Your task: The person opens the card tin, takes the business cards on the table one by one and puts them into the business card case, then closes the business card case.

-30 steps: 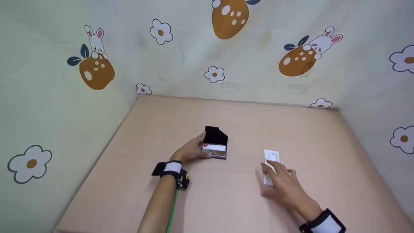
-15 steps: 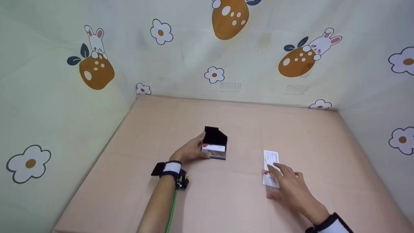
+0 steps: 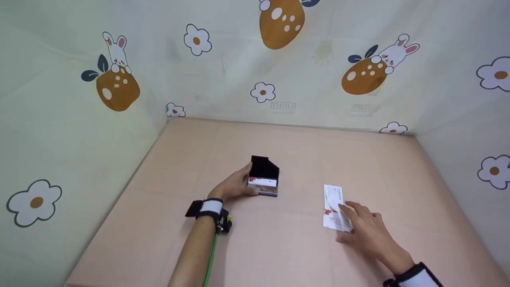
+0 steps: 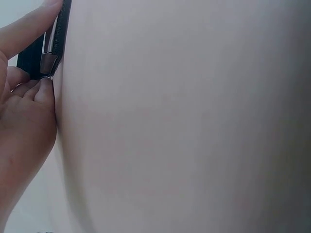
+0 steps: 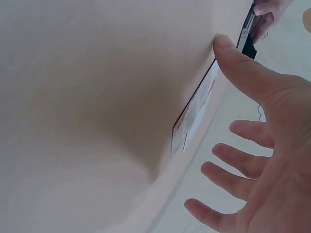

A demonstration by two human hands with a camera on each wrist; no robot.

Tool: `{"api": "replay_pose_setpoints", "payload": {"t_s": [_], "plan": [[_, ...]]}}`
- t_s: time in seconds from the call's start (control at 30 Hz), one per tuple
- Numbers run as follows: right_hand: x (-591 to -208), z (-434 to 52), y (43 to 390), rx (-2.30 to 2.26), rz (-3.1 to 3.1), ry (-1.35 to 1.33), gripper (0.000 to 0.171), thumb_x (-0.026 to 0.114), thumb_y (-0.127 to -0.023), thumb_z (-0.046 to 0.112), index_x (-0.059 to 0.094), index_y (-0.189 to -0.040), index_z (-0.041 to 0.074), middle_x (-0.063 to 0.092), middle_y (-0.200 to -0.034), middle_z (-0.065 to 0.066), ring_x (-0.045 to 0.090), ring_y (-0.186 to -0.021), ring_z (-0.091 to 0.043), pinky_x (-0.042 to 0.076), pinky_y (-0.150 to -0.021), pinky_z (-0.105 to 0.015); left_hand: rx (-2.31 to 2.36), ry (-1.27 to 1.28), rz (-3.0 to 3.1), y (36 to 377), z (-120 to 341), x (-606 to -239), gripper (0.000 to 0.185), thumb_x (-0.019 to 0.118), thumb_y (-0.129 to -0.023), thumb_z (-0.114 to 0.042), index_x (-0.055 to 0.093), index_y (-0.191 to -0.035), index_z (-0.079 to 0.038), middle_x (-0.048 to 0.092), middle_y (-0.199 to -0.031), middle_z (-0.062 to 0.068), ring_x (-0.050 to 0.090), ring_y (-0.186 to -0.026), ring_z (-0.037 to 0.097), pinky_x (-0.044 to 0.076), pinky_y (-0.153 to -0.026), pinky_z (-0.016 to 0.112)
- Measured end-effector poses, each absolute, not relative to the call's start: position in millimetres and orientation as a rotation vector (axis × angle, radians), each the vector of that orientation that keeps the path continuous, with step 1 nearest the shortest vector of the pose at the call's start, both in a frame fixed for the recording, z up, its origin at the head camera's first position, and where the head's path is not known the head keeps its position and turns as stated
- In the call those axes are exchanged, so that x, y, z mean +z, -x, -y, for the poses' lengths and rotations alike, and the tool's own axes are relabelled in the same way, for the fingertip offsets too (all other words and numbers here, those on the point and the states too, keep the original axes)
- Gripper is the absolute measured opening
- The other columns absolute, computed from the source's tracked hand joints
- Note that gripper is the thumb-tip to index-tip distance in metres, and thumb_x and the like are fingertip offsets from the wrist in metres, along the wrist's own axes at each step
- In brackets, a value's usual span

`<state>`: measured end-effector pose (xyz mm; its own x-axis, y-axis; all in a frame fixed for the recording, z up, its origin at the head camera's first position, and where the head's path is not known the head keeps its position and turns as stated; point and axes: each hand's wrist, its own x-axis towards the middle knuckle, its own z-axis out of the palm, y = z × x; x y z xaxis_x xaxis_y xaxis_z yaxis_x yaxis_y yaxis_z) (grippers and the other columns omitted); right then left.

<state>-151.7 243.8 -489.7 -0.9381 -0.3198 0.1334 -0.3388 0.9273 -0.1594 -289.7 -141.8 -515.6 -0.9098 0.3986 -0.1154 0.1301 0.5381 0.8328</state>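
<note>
In the head view my left hand (image 3: 235, 184) grips the left side of a black card case (image 3: 265, 167), whose flap stands open. White cards with red print (image 3: 269, 182) show inside it. The left wrist view has the case edge-on (image 4: 59, 34) between thumb and fingers. White printed business cards (image 3: 331, 201) with red flower marks lie on the table to the right; how many is unclear. Beside them, partly over their right edge, is my right hand (image 3: 372, 233). In the right wrist view its thumb and fingers are spread apart, holding nothing, near the cards (image 5: 197, 104).
A pink-beige cloth covers the table (image 3: 291, 247). Light walls (image 3: 223, 71) printed with rabbits, fruit and flowers stand at the back and both sides. A green cable (image 3: 212, 255) runs along the left forearm from the wrist camera (image 3: 224, 223).
My right hand has drawn back to the right and toward the person, uncovering more of the cards on the table. The left hand and the case stay in place.
</note>
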Motion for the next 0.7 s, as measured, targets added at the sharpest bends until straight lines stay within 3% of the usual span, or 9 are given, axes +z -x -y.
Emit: {"api": "replay_pose_setpoints", "payload": {"t_s": [0.37, 0.7], "plan": [[-491, -257, 155, 0.362, 3.027, -0.536, 0.071, 0.087, -0.074, 0.032, 0.061, -0.133, 0.002, 0.065, -0.127, -0.017, 0.063, -0.115, -0.037, 0.047, -0.082, -0.055, 1.248, -0.456, -2.527, 289, 143, -516, 0.105, 0.08, -0.084, -0.017, 0.01, -0.161, -0.008, 0.011, -0.169, 0.01, 0.011, -0.158, 0.028, 0.013, -0.13, 0.041], [-490, -267, 162, 0.444, 3.13, -0.501, 0.068, 0.086, -0.075, 0.03, 0.062, -0.133, 0.002, 0.067, -0.119, -0.016, 0.064, -0.106, -0.031, 0.047, -0.083, -0.053, 1.28, -0.459, -2.515, 288, 142, -515, 0.104, 0.079, -0.084, -0.014, 0.01, -0.161, -0.01, 0.011, -0.17, 0.007, 0.01, -0.158, 0.026, 0.011, -0.13, 0.041]]}}
